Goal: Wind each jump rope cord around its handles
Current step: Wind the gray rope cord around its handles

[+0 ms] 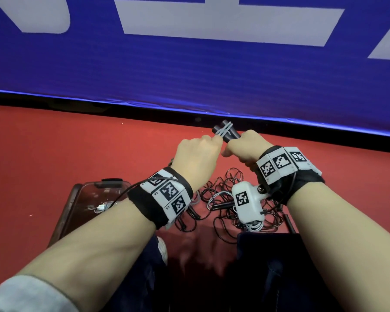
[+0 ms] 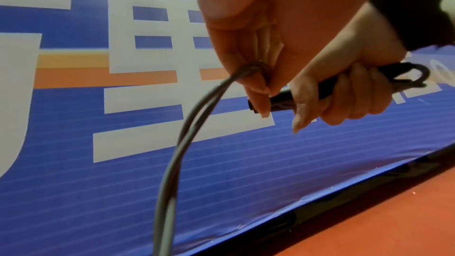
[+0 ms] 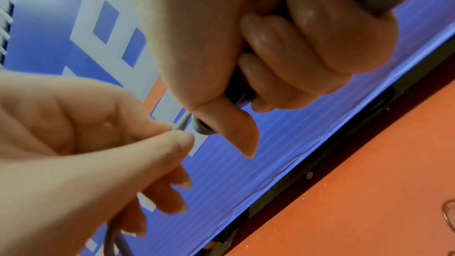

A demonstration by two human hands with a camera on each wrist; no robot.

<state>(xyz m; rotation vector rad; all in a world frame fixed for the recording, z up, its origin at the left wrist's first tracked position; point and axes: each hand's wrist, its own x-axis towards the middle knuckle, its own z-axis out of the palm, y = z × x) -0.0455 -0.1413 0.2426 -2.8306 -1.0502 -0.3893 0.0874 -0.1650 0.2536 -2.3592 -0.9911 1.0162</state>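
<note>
Two black jump rope handles (image 1: pixel 233 133) are held side by side above the red floor, and my right hand (image 1: pixel 245 148) grips them in a fist. A grey cord (image 1: pixel 224 131) crosses their far ends in a couple of turns. My left hand (image 1: pixel 204 152) sits just left of the handles and pinches that cord between thumb and forefinger. In the left wrist view the doubled grey cord (image 2: pixel 177 153) hangs down from the left hand (image 2: pixel 256 83), beside the handles (image 2: pixel 327 87). The right wrist view shows the right hand's fingers (image 3: pixel 302 46) curled round the handles and the cord (image 3: pixel 181 124) pinched by the left hand.
A tangled pile of thin black and grey jump ropes (image 1: pixel 221 206) lies on the red floor (image 1: pixel 77 149) under my wrists. A clear tray (image 1: pixel 77 199) stands at the left. A blue banner (image 1: pixel 189 70) with white characters closes off the far side. My knees fill the bottom.
</note>
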